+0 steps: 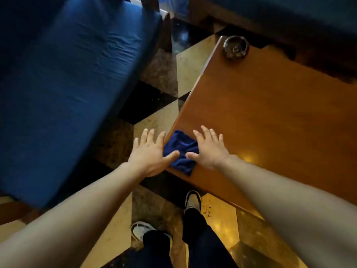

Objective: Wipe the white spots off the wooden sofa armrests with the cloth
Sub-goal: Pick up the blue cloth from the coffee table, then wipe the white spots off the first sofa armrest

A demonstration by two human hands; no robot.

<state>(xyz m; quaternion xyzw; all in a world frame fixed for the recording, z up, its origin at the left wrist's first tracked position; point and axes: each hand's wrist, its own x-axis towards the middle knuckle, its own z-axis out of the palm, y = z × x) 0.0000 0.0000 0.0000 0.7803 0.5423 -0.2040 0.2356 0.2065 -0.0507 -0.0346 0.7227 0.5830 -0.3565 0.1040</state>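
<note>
A dark blue cloth (pixel 180 151) lies crumpled on the near left corner of a wooden coffee table (pixel 270 117). My left hand (pixel 149 153) hovers flat with fingers spread just left of the cloth, over the table's edge, thumb tip over the cloth. My right hand (pixel 209 148) is spread flat on the cloth's right side, thumb at the cloth. Neither hand grips it. The blue-cushioned sofa (pixel 63 84) fills the left; a piece of its dark wooden frame (pixel 166 29) shows at the far end. No white spots are visible.
An ashtray (pixel 235 47) sits at the table's far left corner. Another blue sofa (pixel 289 14) runs along the top right. Checkered tile floor (pixel 185 66) lies between sofa and table. My two shoes (pixel 193 202) stand by the table's near edge.
</note>
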